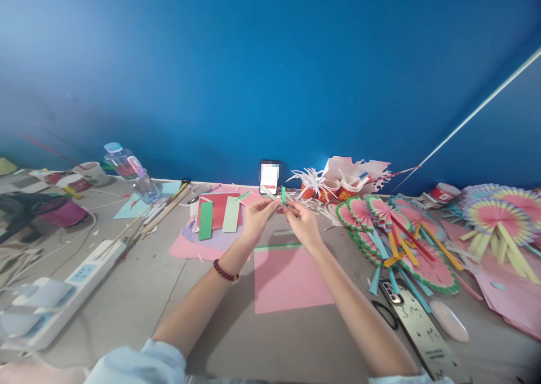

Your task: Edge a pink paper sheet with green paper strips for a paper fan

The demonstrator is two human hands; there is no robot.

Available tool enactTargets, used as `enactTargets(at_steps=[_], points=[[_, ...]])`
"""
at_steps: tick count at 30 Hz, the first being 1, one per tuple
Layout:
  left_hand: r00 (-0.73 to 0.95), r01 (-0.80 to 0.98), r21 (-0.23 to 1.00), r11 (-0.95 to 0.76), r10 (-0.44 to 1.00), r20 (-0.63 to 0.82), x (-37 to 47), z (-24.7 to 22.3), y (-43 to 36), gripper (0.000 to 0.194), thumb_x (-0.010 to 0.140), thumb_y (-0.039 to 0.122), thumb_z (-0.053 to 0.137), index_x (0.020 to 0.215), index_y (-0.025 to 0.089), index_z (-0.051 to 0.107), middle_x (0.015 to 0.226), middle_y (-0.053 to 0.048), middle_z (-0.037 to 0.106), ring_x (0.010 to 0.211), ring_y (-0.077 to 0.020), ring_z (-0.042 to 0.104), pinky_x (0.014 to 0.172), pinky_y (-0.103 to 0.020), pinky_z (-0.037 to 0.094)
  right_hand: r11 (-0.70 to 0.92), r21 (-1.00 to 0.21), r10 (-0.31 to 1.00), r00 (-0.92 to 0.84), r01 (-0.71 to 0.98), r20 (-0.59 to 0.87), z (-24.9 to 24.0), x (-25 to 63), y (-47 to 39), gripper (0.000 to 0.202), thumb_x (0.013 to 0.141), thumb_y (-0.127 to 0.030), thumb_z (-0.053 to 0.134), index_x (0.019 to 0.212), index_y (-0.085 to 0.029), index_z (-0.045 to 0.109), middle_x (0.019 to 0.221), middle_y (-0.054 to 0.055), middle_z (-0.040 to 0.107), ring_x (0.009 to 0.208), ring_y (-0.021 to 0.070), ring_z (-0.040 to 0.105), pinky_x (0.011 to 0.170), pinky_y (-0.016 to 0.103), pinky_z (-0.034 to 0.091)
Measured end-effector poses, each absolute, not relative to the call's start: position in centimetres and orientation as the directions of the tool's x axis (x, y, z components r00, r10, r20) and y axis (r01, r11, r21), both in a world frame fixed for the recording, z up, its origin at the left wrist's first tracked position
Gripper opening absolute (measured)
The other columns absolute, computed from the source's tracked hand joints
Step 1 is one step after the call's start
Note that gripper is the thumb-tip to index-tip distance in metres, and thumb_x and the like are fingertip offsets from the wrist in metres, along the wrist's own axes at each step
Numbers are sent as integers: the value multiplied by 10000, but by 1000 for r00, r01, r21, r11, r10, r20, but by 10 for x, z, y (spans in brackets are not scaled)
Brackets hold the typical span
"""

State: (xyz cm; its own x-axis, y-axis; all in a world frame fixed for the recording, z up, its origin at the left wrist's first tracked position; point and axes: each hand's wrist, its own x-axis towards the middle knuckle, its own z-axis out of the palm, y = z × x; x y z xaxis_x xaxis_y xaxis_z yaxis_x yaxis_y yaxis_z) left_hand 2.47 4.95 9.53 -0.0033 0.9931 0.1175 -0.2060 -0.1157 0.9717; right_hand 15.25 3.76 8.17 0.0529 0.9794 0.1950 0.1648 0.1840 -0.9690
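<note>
Both hands meet above the middle of the table, fingers pinched close together. My left hand (257,217) grips a small green paper strip (283,194), whose end stands up between the fingertips. My right hand (303,221) pinches the same strip from the other side. A pale strip (267,192) also shows at the left fingertips; whether it is held or lies behind I cannot tell. Below the hands lies a pink paper sheet (291,282) with a green band along its far edge. Left of them are a dark green card (205,220) and a pale green card (230,215).
A phone (269,175) leans against the blue wall. Paper cups (349,188) with scraps stand to its right. Folded watermelon fans (426,265) and a patterned phone (420,327) lie at right. A power strip (84,277) and a tilted bottle (132,170) are at left.
</note>
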Motion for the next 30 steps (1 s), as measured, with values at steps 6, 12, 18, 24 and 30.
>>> enactTargets(at_steps=[6,12,18,24,30], points=[[27,-212,974,-75,996,83,25,93,51,249,671,403,725,626,160,694,673,-41,679,665,-142,577,641,-250,416,190,-962,976,68,193,207,82,153,39,334,767,-383,553,1001,-162,642,879,78,727,726,188,650,670,297,486],[93,-279,960,-21,994,49,23,91,52,283,679,444,704,636,165,681,697,-50,673,662,-139,572,628,-253,402,206,-950,971,74,235,229,78,156,42,337,777,-384,542,1017,-173,651,748,36,714,584,161,588,587,290,472],[126,-335,942,-24,990,70,19,91,55,266,693,418,678,637,158,683,709,-61,678,675,-156,593,632,-262,410,190,-963,974,87,192,209,71,160,46,335,762,-412,574,985,-171,641,775,48,720,628,173,604,608,298,480],[96,-243,960,-140,981,168,21,97,52,241,695,406,678,674,166,692,720,-50,680,689,-164,605,638,-262,433,169,-971,978,91,167,186,76,160,44,316,762,-433,579,919,-165,633,753,57,715,687,194,631,610,292,477],[62,-173,962,-209,973,223,25,100,46,224,686,388,705,683,164,710,720,-56,696,721,-196,629,689,-297,475,199,-969,976,62,147,210,84,157,39,304,765,-393,580,950,-161,645,830,71,721,778,205,658,675,297,490]])
